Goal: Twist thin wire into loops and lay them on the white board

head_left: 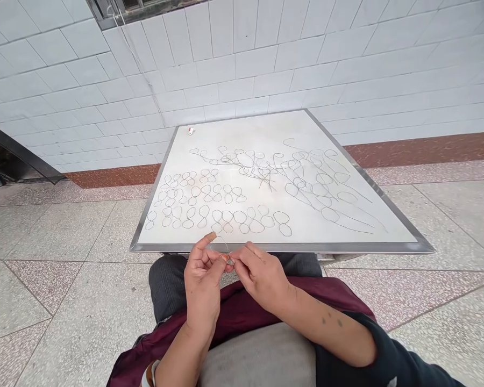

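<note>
Your left hand (204, 271) and right hand (262, 274) closely pinch a thin grey curved wire (226, 244) near the white tabletop (250, 128); figure-eight wire loops (189, 216) at left seem finished, long-tailed wires (306, 180) at right apparently remain.

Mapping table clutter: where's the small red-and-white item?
Head view: the red-and-white item sits at the far-left corner of the tabletop, near the tiled wall, beyond the wire loops.

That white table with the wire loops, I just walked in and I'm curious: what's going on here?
A person's left hand and right hand pinch a thin wire just off the near edge of the white table. Figure-eight wire shapes lie across its left and front; longer wires with loops spread behind and to the right.
</note>
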Available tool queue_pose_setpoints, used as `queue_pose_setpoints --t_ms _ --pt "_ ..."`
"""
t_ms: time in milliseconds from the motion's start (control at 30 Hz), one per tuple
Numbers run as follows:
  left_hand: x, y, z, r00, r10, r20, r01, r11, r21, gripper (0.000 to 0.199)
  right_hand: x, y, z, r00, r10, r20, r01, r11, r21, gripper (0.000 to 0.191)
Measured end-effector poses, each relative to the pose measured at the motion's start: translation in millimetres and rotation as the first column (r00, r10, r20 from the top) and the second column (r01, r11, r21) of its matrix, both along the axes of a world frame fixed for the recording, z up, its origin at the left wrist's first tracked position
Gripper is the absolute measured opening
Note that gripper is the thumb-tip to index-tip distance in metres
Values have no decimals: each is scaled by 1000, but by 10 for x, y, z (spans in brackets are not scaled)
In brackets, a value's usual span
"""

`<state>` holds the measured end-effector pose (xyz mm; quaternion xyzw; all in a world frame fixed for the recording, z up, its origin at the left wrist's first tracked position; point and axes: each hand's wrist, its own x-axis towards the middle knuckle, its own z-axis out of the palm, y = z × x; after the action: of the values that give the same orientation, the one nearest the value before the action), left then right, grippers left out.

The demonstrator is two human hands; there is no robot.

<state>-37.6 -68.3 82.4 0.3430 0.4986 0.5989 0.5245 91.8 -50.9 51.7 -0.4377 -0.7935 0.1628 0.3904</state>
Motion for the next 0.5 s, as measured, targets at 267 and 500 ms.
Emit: queue_pose_setpoints --t_ms 267,500 --pt "-1 -11 19 999 -13 -47 13 1000 0 47 -18 -3 -20 998 -37 -55 38 999 7 16" --pt "-4 -20 14 995 -19 -95 19 1000 6 48 -12 29 -32 996 -33 -89 31 999 -17 15"
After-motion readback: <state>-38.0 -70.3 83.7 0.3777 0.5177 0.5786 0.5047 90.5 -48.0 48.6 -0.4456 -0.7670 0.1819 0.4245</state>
